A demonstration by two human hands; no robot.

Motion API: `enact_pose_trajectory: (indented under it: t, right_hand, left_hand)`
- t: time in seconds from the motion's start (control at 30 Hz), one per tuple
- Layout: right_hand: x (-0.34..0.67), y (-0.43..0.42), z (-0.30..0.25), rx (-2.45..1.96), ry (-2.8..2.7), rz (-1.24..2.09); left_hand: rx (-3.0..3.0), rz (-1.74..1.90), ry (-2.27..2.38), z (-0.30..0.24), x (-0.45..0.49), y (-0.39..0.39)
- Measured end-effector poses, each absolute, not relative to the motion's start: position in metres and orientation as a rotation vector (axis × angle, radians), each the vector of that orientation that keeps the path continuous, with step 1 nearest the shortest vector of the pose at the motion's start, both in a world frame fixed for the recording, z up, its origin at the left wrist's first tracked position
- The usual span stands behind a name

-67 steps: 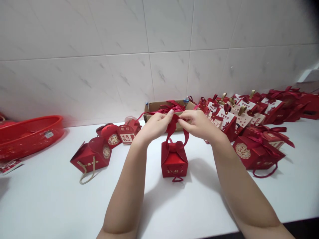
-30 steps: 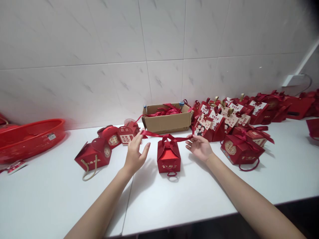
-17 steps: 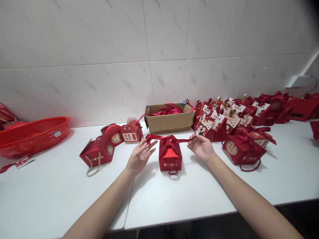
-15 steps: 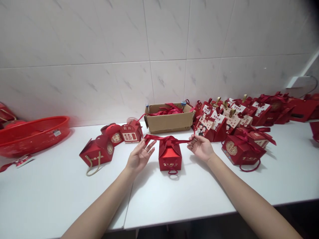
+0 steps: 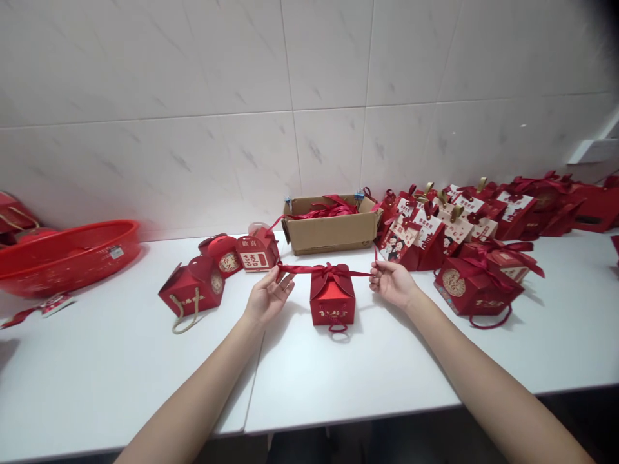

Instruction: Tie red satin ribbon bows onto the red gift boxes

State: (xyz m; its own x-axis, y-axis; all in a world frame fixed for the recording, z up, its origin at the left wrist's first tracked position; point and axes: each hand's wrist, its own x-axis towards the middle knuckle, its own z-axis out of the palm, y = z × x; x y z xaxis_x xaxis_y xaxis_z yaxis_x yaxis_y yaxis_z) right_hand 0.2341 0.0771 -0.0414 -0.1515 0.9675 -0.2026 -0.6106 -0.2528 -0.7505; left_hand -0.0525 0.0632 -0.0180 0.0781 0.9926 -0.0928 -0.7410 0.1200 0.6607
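A small red gift box (image 5: 333,305) stands upright on the white table in front of me, its flaps folded together at the top. A dark red ribbon (image 5: 300,269) is knotted over the flaps, and its two ends stretch out sideways. On the left, my left hand (image 5: 269,293) pinches one end between thumb and fingers. Opposite it, my right hand (image 5: 393,283) is closed on the other end, whose tip sticks up above the fingers. Neither hand touches the box. A thin cord loop hangs at the box's front.
Behind the box, a cardboard box (image 5: 331,234) holds loose red ribbons. Other gift boxes (image 5: 191,289) stand to the left, near a red plastic basin (image 5: 72,264). Several decorated boxes (image 5: 428,238) crowd the right, with a ribbon-tied box (image 5: 476,287) closer to me.
Both hands have moved slightly apart, drawing the ribbon ends outward. The knot on top looks tighter and narrower. The whole view has shifted a little.
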Motion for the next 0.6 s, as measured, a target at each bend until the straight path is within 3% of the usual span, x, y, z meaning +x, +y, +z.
enact_pose_trajectory:
  t: [0.6]
  right_hand:
    - [0.233,0.082,-0.053,-1.154,-0.763,1.587]
  left_hand:
    - [0.641,1.307,0.858,-0.032,-0.050,0.072]
